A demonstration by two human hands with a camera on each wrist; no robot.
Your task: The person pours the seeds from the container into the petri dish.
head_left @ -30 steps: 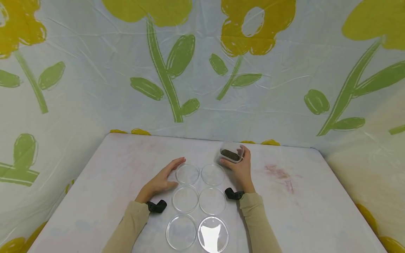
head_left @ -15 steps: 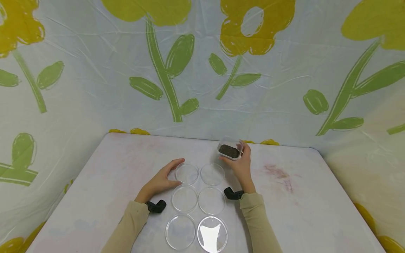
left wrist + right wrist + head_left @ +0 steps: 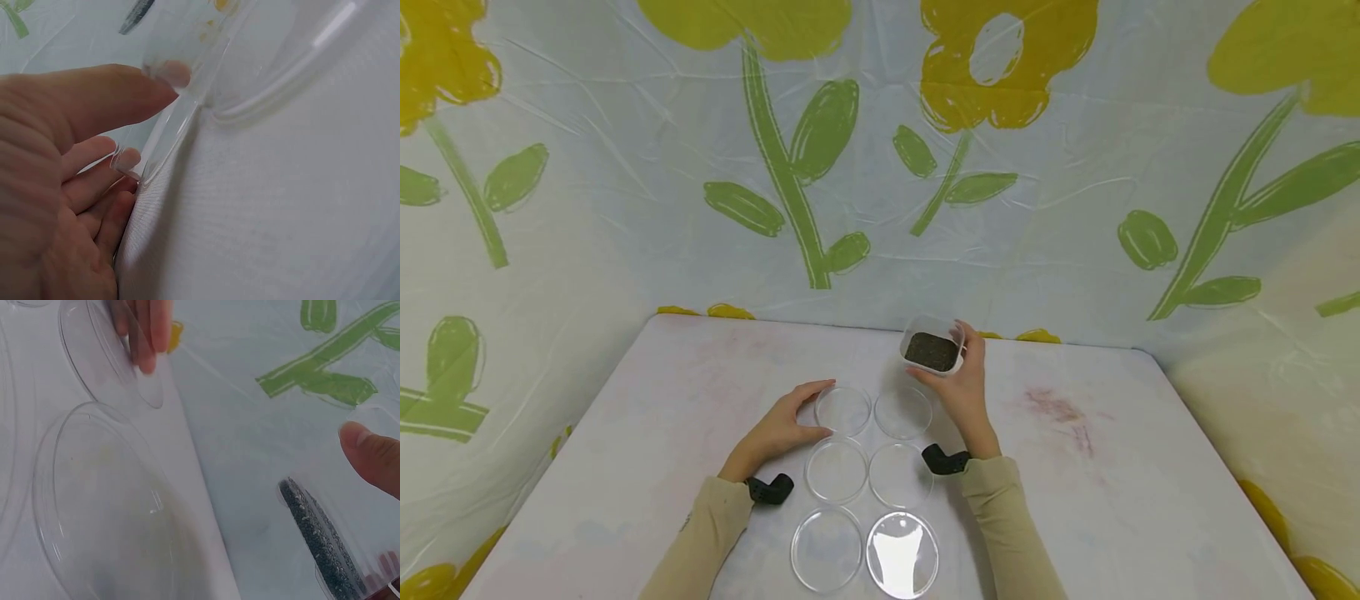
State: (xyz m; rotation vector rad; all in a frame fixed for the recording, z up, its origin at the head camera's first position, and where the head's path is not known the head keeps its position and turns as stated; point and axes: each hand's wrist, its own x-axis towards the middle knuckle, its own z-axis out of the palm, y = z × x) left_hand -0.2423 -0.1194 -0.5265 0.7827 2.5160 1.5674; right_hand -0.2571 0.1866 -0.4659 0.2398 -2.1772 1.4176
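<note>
Six-odd clear round petri dishes lie in two columns on the table, several in all. My left hand (image 3: 777,429) has thumb and fingers around the far left petri dish (image 3: 844,412); in the left wrist view the thumb (image 3: 119,94) touches its clear wall (image 3: 164,150). Raised above the table behind the far right petri dish (image 3: 904,413), my right hand (image 3: 961,392) grips a clear plastic tub (image 3: 928,323), tilted. Dark granular material (image 3: 931,352) covers its bottom. In the right wrist view, these dark granules (image 3: 322,547) show through the tub's side.
Nearer dishes, including the middle left dish (image 3: 837,471) and the front right dish (image 3: 902,556), stand close together between the forearms. A flower-printed cloth wall (image 3: 1045,250) rises behind the pale table (image 3: 1120,500). Black wrist cameras are strapped to both wrists.
My right hand has lifted the tub and brought it leftward, so more of the granules show. The left thumb has moved in against the far left petri dish.
</note>
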